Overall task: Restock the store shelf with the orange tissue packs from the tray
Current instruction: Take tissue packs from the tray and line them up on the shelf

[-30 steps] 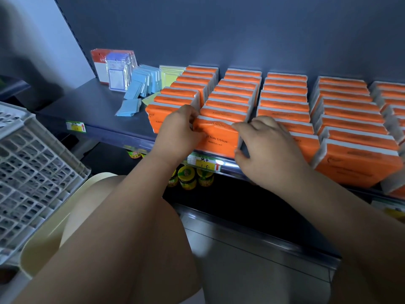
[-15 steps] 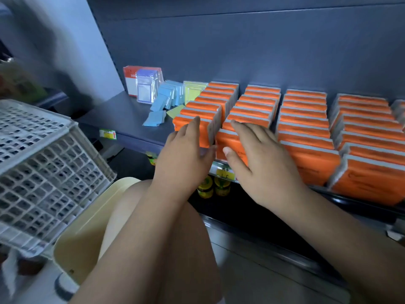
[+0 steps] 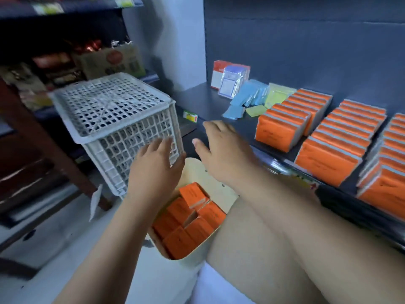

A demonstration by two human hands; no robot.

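Head view: my left hand (image 3: 153,170) and right hand (image 3: 221,154) are both open, holding nothing. Lots of orange tissue packs (image 3: 324,159) fill the shelf (image 3: 203,99). The cream tray (image 3: 215,183) has more left.

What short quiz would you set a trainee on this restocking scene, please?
1. True or false: the left hand grips an orange pack.
2. Where do the unshelved orange tissue packs lie? A on the floor; B in the cream tray; C on the person's lap.
3. Fill in: the blue packets lie to the ___ of the orange rows on the shelf.
Key: 1 false, it is open and empty; 2 B; 3 left.
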